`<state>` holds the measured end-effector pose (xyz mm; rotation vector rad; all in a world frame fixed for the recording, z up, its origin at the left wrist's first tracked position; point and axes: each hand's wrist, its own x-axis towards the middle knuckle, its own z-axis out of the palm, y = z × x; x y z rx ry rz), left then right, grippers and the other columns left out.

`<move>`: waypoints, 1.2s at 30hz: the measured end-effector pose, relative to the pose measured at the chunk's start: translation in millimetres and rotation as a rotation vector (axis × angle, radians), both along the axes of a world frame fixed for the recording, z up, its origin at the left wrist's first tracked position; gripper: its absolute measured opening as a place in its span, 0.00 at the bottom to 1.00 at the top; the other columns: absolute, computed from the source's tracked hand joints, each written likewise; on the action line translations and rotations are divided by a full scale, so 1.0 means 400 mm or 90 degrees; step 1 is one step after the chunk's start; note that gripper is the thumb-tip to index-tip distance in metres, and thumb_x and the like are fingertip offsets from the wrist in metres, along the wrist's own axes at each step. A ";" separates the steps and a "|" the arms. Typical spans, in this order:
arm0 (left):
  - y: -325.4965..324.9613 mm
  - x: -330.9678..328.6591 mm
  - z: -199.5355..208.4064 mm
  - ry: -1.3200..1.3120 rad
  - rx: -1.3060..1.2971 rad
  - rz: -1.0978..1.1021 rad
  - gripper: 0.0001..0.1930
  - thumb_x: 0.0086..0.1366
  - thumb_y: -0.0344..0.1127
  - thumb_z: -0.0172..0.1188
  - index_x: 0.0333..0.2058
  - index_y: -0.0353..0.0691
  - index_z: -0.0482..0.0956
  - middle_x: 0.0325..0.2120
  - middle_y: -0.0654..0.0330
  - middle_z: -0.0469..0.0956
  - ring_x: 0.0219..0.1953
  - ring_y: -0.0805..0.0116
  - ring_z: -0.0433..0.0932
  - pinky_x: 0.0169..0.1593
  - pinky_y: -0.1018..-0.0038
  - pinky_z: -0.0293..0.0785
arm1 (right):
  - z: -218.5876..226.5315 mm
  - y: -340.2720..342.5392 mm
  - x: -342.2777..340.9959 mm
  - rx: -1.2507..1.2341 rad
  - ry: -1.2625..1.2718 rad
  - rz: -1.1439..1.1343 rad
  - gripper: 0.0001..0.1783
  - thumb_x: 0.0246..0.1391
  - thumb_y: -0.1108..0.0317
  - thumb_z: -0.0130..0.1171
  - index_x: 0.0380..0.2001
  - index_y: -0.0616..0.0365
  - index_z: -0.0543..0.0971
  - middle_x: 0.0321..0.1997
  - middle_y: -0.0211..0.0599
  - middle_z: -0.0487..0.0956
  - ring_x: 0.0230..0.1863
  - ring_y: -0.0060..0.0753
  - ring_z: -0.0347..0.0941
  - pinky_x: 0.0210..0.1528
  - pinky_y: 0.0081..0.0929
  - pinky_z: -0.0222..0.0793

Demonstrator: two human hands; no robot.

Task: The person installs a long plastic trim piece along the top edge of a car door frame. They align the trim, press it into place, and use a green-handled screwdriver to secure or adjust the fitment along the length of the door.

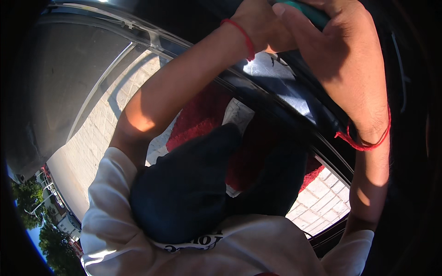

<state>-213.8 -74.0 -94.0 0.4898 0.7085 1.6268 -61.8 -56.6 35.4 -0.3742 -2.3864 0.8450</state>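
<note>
Both my arms reach up and forward to the top edge of the picture. My right hand (343, 48) is closed round a green handle (307, 11); whatever lies beyond the handle is out of sight. My left hand (262, 25) meets it under the right thumb, and its fingers are mostly hidden there. A red string sits on each wrist. Dark glossy car bodywork (281, 87) and a door sill run slantwise below the hands, with sunlight glinting off them.
At the left stands an open car door (55, 78) with a pale metal trim strip. My bent legs (184, 188) are over a red mat (198, 112) on light paving bricks (317, 198). Trees (55, 244) and a building show at the lower left rim.
</note>
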 end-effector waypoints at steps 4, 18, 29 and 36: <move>-0.036 0.034 0.125 1.374 -0.067 0.104 0.16 0.71 0.42 0.52 0.29 0.40 0.83 0.24 0.46 0.83 0.33 0.43 0.84 0.37 0.53 0.79 | 0.037 0.029 0.054 -0.226 0.052 0.029 0.10 0.62 0.76 0.61 0.41 0.74 0.83 0.31 0.40 0.86 0.34 0.20 0.81 0.38 0.20 0.75; -0.123 0.035 0.096 1.501 0.153 0.169 0.47 0.39 0.71 0.78 0.46 0.35 0.80 0.39 0.56 0.79 0.45 0.55 0.80 0.54 0.65 0.75 | -0.413 0.598 0.171 0.185 -0.159 -0.156 0.28 0.70 0.48 0.58 0.58 0.63 0.81 0.50 0.56 0.85 0.52 0.50 0.84 0.55 0.37 0.78; -0.162 -0.001 0.018 1.498 0.094 0.246 0.21 0.60 0.35 0.69 0.51 0.37 0.80 0.49 0.51 0.80 0.58 0.51 0.76 0.59 0.56 0.74 | -0.176 0.038 -0.180 0.170 0.006 -0.068 0.30 0.53 0.44 0.69 0.35 0.67 0.83 0.28 0.55 0.83 0.34 0.59 0.83 0.41 0.45 0.78; -0.177 0.015 0.018 1.743 -0.089 0.000 0.25 0.57 0.41 0.75 0.53 0.42 0.82 0.50 0.53 0.81 0.55 0.56 0.80 0.57 0.54 0.76 | -0.132 0.043 -0.172 0.257 -0.009 0.012 0.26 0.51 0.49 0.70 0.22 0.64 0.78 0.19 0.52 0.75 0.25 0.57 0.76 0.32 0.46 0.71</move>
